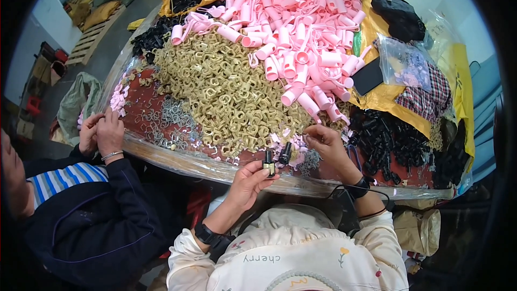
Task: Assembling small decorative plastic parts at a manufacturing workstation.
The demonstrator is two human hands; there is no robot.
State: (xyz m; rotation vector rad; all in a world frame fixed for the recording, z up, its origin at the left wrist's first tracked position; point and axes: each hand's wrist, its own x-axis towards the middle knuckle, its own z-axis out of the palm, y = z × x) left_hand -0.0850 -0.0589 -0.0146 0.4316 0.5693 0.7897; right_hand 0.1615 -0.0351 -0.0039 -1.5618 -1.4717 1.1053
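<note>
Left hand (246,184) pinches a black fitting (269,163) at the bench (156,153) edge

The left hand is closed at the fingertips, with thumb and fingers gripping the black fitting by its lower, brass-coloured part; the fitting stands nearly upright above the near edge of the bench. The right hand (329,144) hovers to its right and a little farther out, with fingers curled and thumb close to the index finger; whether anything small sits between them, I cannot tell. Between the 2 hands, just beside the held fitting, is a second black piece (286,153), tilted.

Pink scraps (278,141) lie just left of the right hand's fingertips, and small grey metal bits (309,163) lie below them. Beyond both hands spreads a heap of brass-coloured rings (226,91), with pink holders (293,32) piled farther out, many with straps. Silver hooks (169,121) are scattered to the left of the left hand, beyond it. To the right of the right hand is a pile of black parts (379,143); farther out on that side are a flat black rectangular object (368,76) and a clear bag (401,62). Well to the left of the left hand, a co-worker's 2 hands (110,133) are close together at the bench edge.
</note>
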